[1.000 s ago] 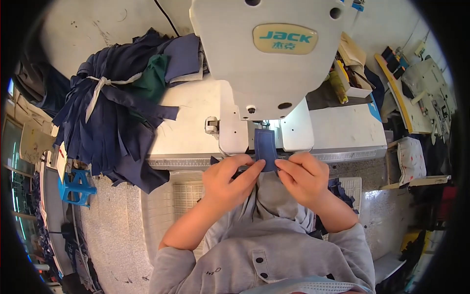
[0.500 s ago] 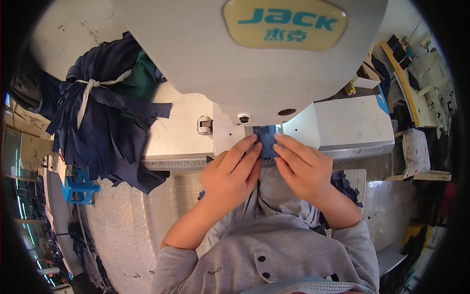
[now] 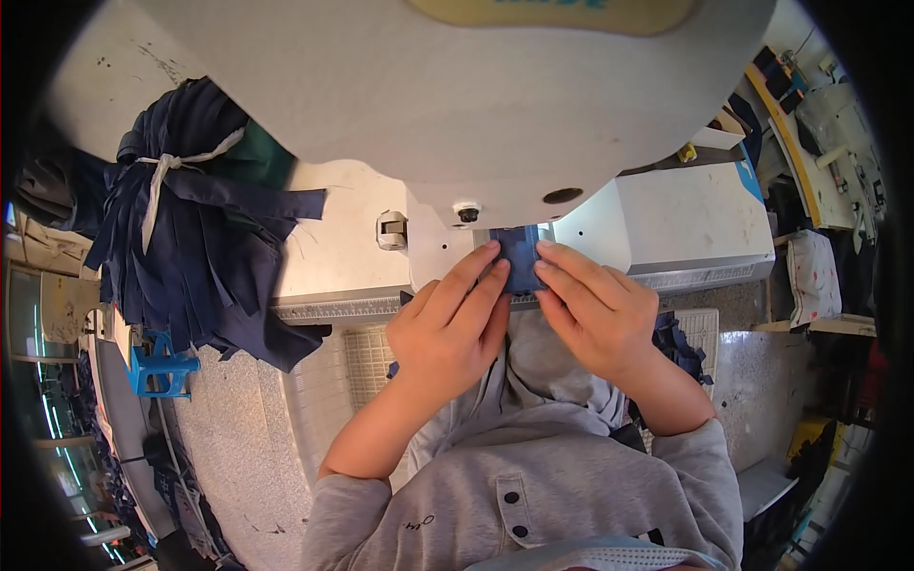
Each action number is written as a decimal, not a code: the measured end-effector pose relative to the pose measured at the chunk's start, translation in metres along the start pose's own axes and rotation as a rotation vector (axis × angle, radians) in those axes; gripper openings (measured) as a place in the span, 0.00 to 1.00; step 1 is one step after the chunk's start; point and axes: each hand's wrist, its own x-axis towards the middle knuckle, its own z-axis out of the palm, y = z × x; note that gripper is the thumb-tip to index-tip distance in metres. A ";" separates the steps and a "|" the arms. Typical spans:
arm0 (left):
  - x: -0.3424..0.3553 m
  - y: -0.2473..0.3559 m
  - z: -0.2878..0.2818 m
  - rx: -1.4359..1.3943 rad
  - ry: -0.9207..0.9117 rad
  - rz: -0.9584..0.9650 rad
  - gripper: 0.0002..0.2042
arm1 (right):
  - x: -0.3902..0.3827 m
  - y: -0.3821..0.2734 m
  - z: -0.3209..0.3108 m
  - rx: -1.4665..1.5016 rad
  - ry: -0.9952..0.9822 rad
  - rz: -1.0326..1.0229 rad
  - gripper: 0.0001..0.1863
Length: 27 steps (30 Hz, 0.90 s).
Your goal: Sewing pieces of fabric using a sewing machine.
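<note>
A small piece of dark blue cloth (image 3: 520, 265) lies at the front of the white machine bed, under the head of a sewing machine (image 3: 457, 114). My left hand (image 3: 444, 328) grips its left edge, fingertips pressed down and thumb tucked low. Along the opposite edge, my right hand (image 3: 604, 309) pinches the cloth between fingers and thumb. The cloth's far end runs beneath the machine head, which hides the needle area. Its near end reaches the table's front edge.
A tied bundle of navy cloth strips (image 3: 190, 209) hangs over the table's left side. A metal fitting (image 3: 390, 230) sits left of the bed. Below are a pale plastic basket (image 3: 367, 357) and a blue stool (image 3: 160, 366). A shelf (image 3: 809, 162) stands at the right.
The view has shifted slightly, so the machine head sits higher in the picture. Both hands keep their hold on the cloth, with only slight finger movement.
</note>
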 end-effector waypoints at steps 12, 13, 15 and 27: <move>0.000 0.000 0.001 -0.006 0.006 -0.014 0.15 | -0.001 -0.001 0.001 -0.015 0.010 0.010 0.15; 0.000 0.000 0.001 -0.011 0.009 -0.013 0.15 | 0.000 -0.001 0.001 -0.016 0.013 0.007 0.15; 0.000 0.000 0.001 -0.016 0.012 -0.011 0.15 | 0.000 -0.001 0.001 -0.017 0.016 0.004 0.15; 0.000 0.006 -0.006 -0.020 -0.056 -0.065 0.16 | -0.004 -0.002 0.004 -0.017 0.053 -0.004 0.14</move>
